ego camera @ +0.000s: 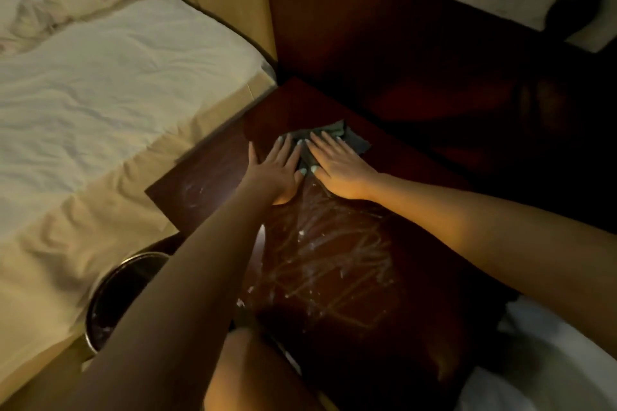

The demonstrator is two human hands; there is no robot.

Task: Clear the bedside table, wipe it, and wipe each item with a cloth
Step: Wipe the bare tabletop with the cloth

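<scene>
While both hands lie side by side on it, the small dark grey cloth [355, 140] sits flat on the dark red-brown wooden bedside table [207, 177], near the table's far end. The left hand [278, 170] is open, with its fingers straight and spread. Its fingertips press on the cloth's left edge, and its palm rests on the bare table top. The right hand [339, 165] is open and flat too, and it presses down on the cloth. The two thumbs almost touch. Closer to the person, the table top has white streaks and crumbs [317, 257] on it. Left of the table is the bed with a crumpled white sheet [100, 93]. A round bin with a shiny metal rim [110, 294] stands low down by the table's left side.
</scene>
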